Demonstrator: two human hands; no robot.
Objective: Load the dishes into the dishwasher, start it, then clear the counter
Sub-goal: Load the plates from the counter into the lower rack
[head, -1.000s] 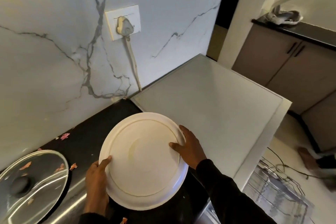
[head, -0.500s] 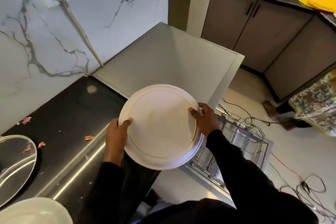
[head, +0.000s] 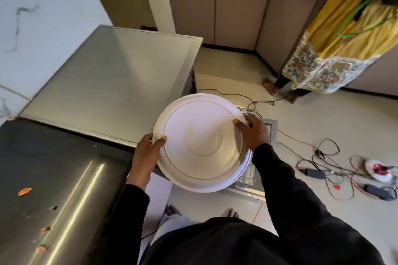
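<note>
A small stack of large white plates (head: 202, 142) is held level in front of me, past the counter's edge. My left hand (head: 146, 153) grips the stack's left rim, thumb on top. My right hand (head: 254, 133) grips the right rim, thumb over the top plate. Below the plates, the dishwasher's open door (head: 269, 133) and wire rack (head: 249, 175) show only at the right edge; the plates hide most of them. The dishwasher's grey flat top (head: 112, 79) lies to the left of the plates.
The dark counter (head: 49, 174) at my left carries scattered orange food scraps (head: 24, 191). Cables and power adapters (head: 318, 170) lie tangled on the floor to the right. Another person in a yellow patterned garment (head: 336, 49) stands at the far right by grey cabinets (head: 215, 4).
I have turned right and carried the plates from above the counter to above the open dishwasher rack. Both hands keep the same grip on the rims.
</note>
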